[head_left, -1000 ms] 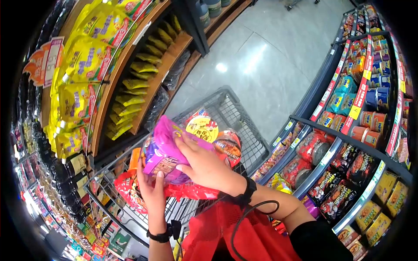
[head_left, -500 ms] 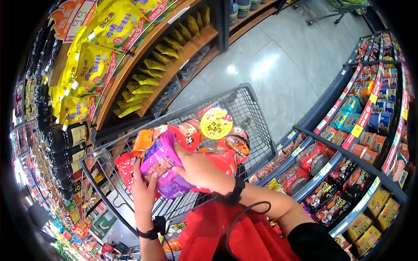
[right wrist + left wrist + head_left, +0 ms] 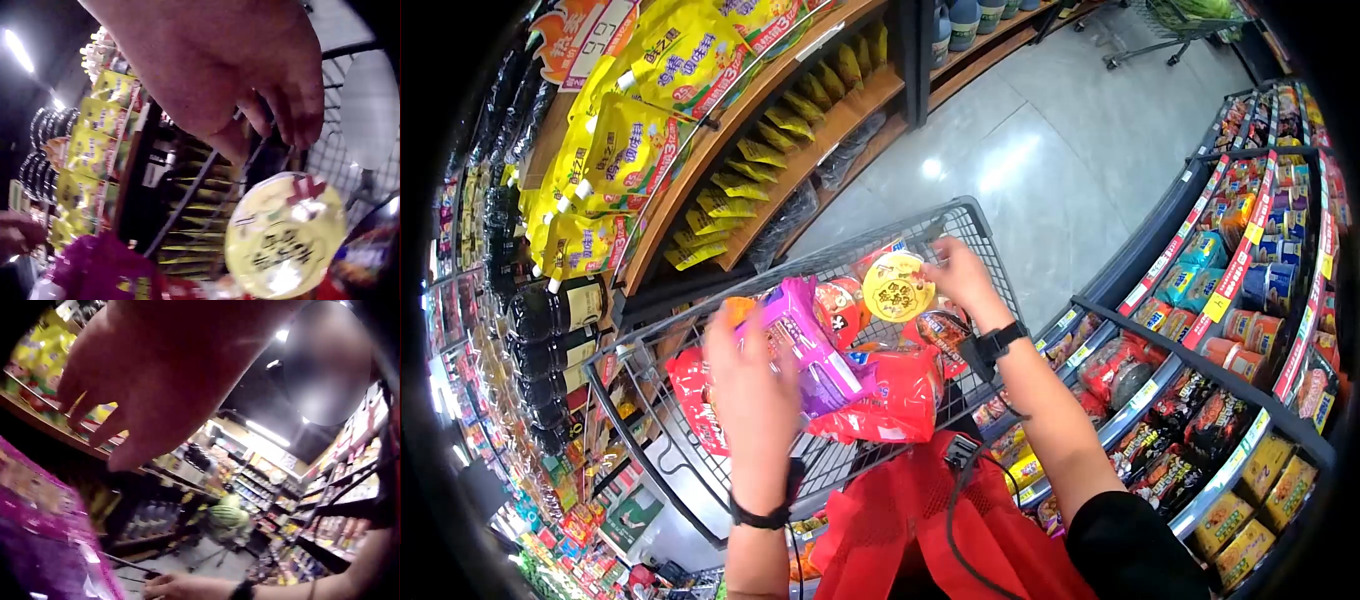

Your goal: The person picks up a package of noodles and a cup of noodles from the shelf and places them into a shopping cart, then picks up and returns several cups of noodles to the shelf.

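A purple noodle pack (image 3: pixel 800 335) lies on top of the other packs in the shopping cart. Over its left side my left hand (image 3: pixel 750 385) is raised and blurred, fingers spread, gripping nothing. The left wrist view has that hand (image 3: pixel 144 381) above the purple pack (image 3: pixel 37 519). My right hand (image 3: pixel 962 278) reaches to the right edge of a noodle cup with a yellow lid (image 3: pixel 897 288). Seen from the right wrist, its loosely bent fingers hang just above the yellow lid (image 3: pixel 287 237), not closed round it. A shiny red pack (image 3: pixel 905 400) sits nearer my body.
The wire cart's rim (image 3: pixel 975 225) surrounds the packs, with a dark-topped bowl (image 3: pixel 945 335) beside the yellow lid. Shelves of yellow pouches (image 3: pixel 635 140) stand close on the left. Noodle shelves (image 3: pixel 1190 400) run along the right. Another cart (image 3: pixel 1190 20) is farther down the aisle.
Both hands have let go of the purple pack, which now lies in the cart. My right hand has moved forward and right to the yellow-lidded cup; my left hand has lifted.
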`<state>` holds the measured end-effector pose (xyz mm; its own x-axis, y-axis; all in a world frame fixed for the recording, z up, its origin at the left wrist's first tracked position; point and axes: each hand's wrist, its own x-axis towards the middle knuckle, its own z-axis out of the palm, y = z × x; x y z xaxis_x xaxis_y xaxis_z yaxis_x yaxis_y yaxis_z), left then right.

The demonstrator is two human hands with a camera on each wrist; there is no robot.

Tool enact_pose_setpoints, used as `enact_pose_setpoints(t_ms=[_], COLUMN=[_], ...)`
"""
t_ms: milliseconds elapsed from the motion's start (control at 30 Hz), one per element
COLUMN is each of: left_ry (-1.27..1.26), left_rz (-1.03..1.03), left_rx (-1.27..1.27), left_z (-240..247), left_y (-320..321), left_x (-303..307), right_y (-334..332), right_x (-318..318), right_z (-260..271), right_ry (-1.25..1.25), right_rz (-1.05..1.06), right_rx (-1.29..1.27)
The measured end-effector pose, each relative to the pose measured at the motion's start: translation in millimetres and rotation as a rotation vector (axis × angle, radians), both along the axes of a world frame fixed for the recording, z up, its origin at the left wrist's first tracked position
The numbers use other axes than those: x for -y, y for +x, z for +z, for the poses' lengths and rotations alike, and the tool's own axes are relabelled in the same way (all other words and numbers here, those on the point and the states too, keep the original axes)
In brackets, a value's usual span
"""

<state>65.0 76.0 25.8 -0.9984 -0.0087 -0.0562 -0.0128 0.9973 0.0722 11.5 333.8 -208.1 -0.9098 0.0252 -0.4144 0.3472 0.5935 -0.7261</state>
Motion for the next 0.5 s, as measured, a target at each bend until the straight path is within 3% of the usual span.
enact_pose_setpoints(t_ms=[67,133,200,233,267,300,333,400,500], left_ry=[0.406,0.599,0.483,0.349,0.26,0.171,0.123,0.273,0.221], left_rz=[-0.157,-0.155,0.064,0.115,0.153,0.191,0.218,0.329,0.429], left_rx=[0.093,0.175,0.724,0.719,0.736,0.757,0.806,0.829,0.805], left_z=[1,-39,-106,-161,-187,-212,-218,-244,-256], left_y=[-19,-28,-56,-58,-61,-64,-67,-68,-67], left_x=[-53,-107,-137,-135,-130,-126,-119,-102,-89], right_y=[5,11,22,30,26,31,39,48,52], right_x=[-12,-16,-12,-11,-10,-8,-5,-3,2], right_z=[-32,-46,-51,-66,-61,-65,-76,-102,-96], right_ry=[-0.157,-0.334,-0.53,-0.373,-0.215,-0.229,-0.245,-0.374,-0.375], right_rz=[-0.018,-0.041,-0.068,0.05,0.187,0.163,0.139,0.121,0.061], right_rx=[0.103,0.236,0.395,0.224,0.245,0.239,0.233,0.183,0.057])
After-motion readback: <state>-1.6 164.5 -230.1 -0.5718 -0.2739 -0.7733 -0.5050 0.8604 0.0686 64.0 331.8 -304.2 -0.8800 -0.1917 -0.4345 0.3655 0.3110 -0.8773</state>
